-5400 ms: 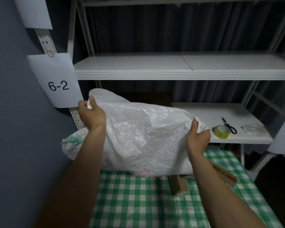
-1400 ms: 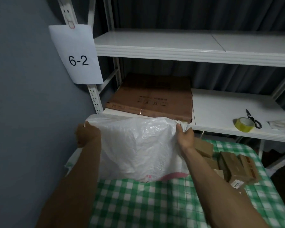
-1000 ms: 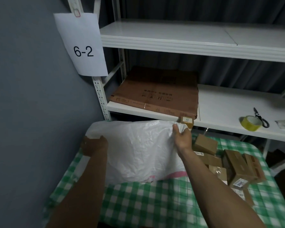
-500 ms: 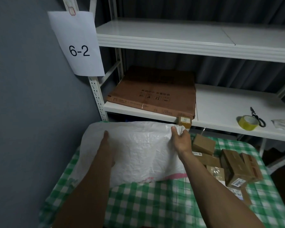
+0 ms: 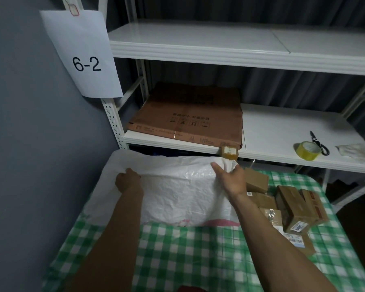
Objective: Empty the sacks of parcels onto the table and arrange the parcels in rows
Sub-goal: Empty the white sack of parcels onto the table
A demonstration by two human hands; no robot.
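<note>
The sack (image 5: 177,190) lies flat and emptied on the worktop (image 5: 198,260); my left hand (image 5: 128,182) grips its top edge, my right hand (image 5: 230,178) rests spread on its corner. The parcels (image 5: 291,209) sit heaped beside it, not yet in rows.

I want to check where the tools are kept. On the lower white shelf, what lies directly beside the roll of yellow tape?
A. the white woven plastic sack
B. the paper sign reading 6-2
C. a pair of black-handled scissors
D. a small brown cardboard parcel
C: the pair of black-handled scissors lies against the roll of yellow tape on the lower white shelf, far from the other options.
</note>
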